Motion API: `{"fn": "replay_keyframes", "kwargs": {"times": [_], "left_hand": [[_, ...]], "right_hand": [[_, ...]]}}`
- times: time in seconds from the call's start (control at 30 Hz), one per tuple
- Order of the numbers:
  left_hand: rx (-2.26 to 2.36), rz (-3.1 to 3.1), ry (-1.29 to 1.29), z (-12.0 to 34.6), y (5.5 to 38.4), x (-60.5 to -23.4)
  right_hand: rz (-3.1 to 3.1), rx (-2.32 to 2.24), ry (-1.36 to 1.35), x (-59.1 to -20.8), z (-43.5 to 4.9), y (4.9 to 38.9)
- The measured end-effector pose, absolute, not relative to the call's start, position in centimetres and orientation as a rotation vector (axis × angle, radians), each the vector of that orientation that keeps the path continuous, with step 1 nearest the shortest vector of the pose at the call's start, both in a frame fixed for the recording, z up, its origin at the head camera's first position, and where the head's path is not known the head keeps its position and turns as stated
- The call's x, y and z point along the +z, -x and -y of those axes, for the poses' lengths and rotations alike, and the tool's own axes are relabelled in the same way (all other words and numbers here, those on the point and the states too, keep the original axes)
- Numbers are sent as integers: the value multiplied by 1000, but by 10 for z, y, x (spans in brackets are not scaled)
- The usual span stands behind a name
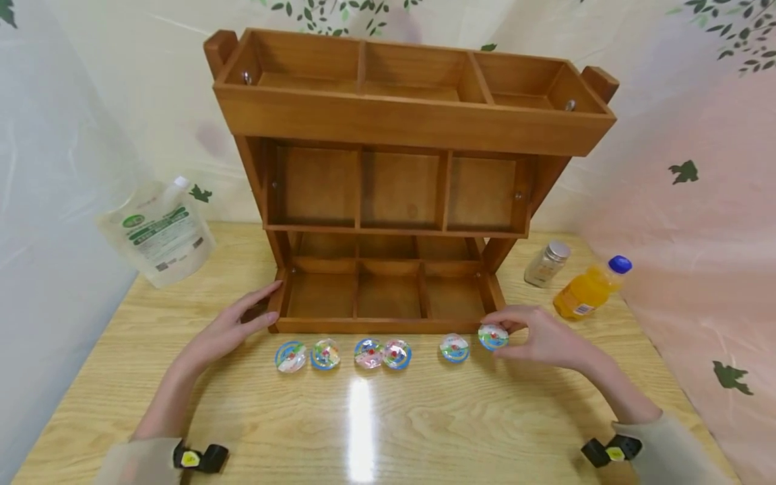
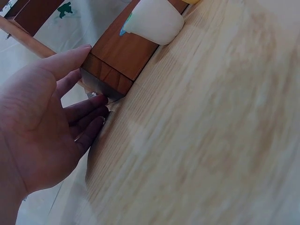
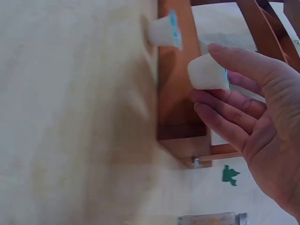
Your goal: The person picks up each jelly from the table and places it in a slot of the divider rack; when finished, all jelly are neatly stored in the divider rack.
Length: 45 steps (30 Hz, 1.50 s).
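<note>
A brown wooden three-tier shelf (image 1: 388, 124) with divided trays stands on the table. In front of its bottom tray is a row of small white cups with printed foil lids, among them a left cup (image 1: 291, 357), a middle cup (image 1: 397, 354) and a right cup (image 1: 454, 348). My right hand (image 1: 541, 339) pinches another lidded cup (image 1: 494, 337) between thumb and fingers beside the tray's front right corner; the right wrist view shows this cup (image 3: 207, 72) off the table. With fingers mostly straight, my left hand (image 1: 225, 331) touches the front left corner of the bottom tray (image 2: 110, 77).
To the right stand a glass jar (image 1: 547, 263) with a silver cap and an orange juice bottle (image 1: 587, 291) with a blue cap. A white spouted pouch (image 1: 159, 232) leans at the left. Patterned cloth (image 1: 685, 222) surrounds the wooden table (image 1: 424, 424).
</note>
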<state>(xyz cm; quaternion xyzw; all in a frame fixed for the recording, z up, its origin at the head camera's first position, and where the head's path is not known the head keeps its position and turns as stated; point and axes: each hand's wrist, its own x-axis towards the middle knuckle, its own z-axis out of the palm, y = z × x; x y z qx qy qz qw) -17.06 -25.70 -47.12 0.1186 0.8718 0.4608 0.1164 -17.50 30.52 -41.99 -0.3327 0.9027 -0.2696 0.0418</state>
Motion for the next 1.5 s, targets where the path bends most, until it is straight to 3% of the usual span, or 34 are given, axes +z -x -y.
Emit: {"fn": "replay_keyframes", "kwargs": {"times": [0.27, 0.6, 1.5], "left_hand": [[1348, -2548, -345, 255, 170, -472], [1333, -2540, -326, 257, 169, -469], [1321, -2533, -348, 258, 169, -468]], "right_hand": [[-2752, -941, 1120, -405, -302, 191], [-2670, -998, 998, -397, -278, 215], [-2408, -1140, 1024, -394, -144, 265]]}}
